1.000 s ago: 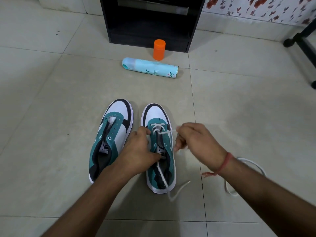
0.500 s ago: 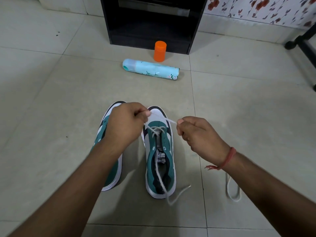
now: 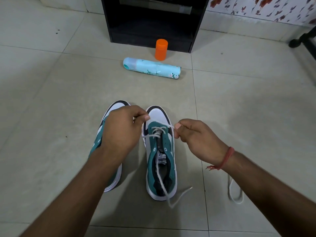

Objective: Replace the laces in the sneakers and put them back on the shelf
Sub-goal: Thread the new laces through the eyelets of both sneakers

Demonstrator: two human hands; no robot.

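Note:
Two teal, white and black sneakers stand side by side on the tiled floor. The right sneaker (image 3: 160, 156) has a white lace (image 3: 158, 131) threaded through its front eyelets. My left hand (image 3: 123, 130) pinches one lace strand above the toe, and my right hand (image 3: 196, 137) pinches the other strand beside the shoe. A loose lace end trails through the shoe and out past the heel. My left arm hides most of the left sneaker (image 3: 111, 151). A second white lace (image 3: 235, 192) lies on the floor under my right forearm.
A black shelf unit (image 3: 150, 19) stands at the back. In front of it are an upright orange cap (image 3: 161, 49) and a light-blue spray can (image 3: 152, 67) lying on its side. A black furniture leg (image 3: 302, 40) is at the far right.
My left hand rose from the shoe's tongue to above the toe, now pinching a lace strand. Both hands draw the lace outward. The right hand shifted slightly.

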